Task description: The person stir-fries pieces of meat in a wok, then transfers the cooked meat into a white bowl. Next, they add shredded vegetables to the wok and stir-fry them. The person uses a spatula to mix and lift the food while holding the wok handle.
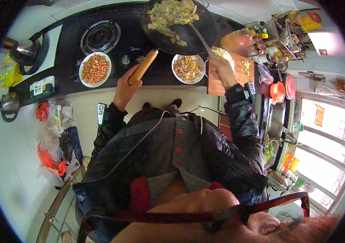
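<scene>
My left hand (126, 90) is closed round the near end of a light wooden handle (144, 66). That handle belongs to a dark frying pan (150, 30) over the right side of the stove. Inside the pan, cooked pale-green sliced vegetables with browned bits (172, 14) are heaped toward the far side, and a few pieces lie lower down. My right hand (223, 71) grips a spatula (201, 37) by its handle; the metal shaft slants into the pan and its tip meets the food.
Near the stove's front edge stand a bowl of reddish peanuts (95, 69) and a bowl of cooked food (188, 69). A wooden cutting board (218, 86) carries chopped pale pieces (245, 67). Bottles (237, 40) crowd the right; a kettle (24, 52) stands left.
</scene>
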Action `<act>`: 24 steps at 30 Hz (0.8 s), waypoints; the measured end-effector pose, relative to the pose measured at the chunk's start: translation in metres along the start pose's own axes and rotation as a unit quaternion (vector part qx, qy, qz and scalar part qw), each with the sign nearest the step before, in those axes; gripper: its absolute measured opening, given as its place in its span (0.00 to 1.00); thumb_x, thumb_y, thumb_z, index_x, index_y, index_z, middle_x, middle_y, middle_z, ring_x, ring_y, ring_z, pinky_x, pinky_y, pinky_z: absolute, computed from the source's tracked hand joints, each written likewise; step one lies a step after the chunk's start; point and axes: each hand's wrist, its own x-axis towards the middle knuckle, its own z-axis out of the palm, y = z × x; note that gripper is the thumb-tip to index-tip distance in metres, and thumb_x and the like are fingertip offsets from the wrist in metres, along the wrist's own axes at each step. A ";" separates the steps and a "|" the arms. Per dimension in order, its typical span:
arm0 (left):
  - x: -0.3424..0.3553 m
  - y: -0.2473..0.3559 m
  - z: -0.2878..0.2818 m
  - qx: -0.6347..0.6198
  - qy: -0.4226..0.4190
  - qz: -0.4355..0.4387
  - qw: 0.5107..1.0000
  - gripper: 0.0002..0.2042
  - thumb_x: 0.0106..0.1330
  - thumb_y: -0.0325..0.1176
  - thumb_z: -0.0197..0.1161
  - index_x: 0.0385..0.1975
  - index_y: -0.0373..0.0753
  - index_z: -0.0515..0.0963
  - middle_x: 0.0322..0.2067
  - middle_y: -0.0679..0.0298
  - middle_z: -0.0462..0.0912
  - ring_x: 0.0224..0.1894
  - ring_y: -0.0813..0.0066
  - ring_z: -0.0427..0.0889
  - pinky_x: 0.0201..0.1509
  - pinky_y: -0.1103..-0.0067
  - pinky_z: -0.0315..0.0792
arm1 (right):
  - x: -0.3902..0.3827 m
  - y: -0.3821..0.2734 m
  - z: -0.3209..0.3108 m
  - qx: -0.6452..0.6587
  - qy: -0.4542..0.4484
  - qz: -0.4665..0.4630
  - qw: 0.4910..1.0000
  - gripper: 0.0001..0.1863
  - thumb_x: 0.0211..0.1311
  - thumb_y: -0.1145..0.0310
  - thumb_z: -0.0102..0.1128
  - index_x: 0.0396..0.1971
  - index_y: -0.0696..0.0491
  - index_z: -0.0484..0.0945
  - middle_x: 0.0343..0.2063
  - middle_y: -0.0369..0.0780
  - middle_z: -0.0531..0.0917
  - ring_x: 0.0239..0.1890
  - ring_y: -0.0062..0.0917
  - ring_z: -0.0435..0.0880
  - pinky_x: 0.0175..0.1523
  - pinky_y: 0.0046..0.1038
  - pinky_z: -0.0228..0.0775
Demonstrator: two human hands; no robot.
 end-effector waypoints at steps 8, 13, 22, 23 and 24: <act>-0.001 0.000 0.002 0.020 0.009 0.019 1.000 0.28 0.58 0.24 0.63 0.62 0.33 0.69 0.42 0.63 0.79 0.35 0.82 0.75 0.40 0.83 0.73 | -0.046 -0.026 -0.013 -0.418 0.170 -0.173 0.876 0.12 0.61 0.65 0.57 0.42 0.54 0.79 0.26 0.50 0.81 0.29 0.43 0.81 0.33 0.39 0.71; -0.001 -0.003 0.002 -0.009 0.005 0.013 1.000 0.28 0.59 0.24 0.63 0.62 0.33 0.69 0.44 0.63 0.79 0.39 0.82 0.75 0.45 0.84 0.72 | -0.057 -0.030 -0.007 -0.520 0.214 -0.225 0.796 0.12 0.60 0.66 0.57 0.42 0.52 0.78 0.29 0.51 0.82 0.35 0.48 0.82 0.37 0.45 0.73; 0.000 -0.011 0.001 -0.001 0.008 -0.001 1.000 0.29 0.59 0.23 0.63 0.63 0.34 0.68 0.48 0.63 0.79 0.43 0.82 0.76 0.47 0.83 0.72 | -0.030 -0.016 0.021 -0.540 0.225 -0.284 0.760 0.08 0.59 0.68 0.56 0.37 0.53 0.75 0.23 0.51 0.81 0.29 0.49 0.82 0.33 0.48 0.72; 0.000 -0.011 0.001 -0.003 0.009 -0.004 1.000 0.29 0.59 0.22 0.63 0.63 0.34 0.68 0.48 0.63 0.79 0.43 0.82 0.76 0.47 0.83 0.72 | -0.035 -0.012 0.027 -0.534 0.162 -0.197 0.806 0.13 0.61 0.69 0.55 0.46 0.52 0.75 0.29 0.52 0.82 0.36 0.49 0.81 0.39 0.46 0.72; 0.000 -0.011 0.000 -0.007 0.009 -0.009 1.000 0.29 0.59 0.22 0.63 0.63 0.34 0.68 0.49 0.63 0.78 0.44 0.81 0.76 0.47 0.83 0.72 | -0.039 -0.010 0.030 -0.537 0.127 -0.163 0.818 0.13 0.61 0.69 0.55 0.46 0.52 0.75 0.29 0.53 0.81 0.36 0.50 0.81 0.40 0.47 0.72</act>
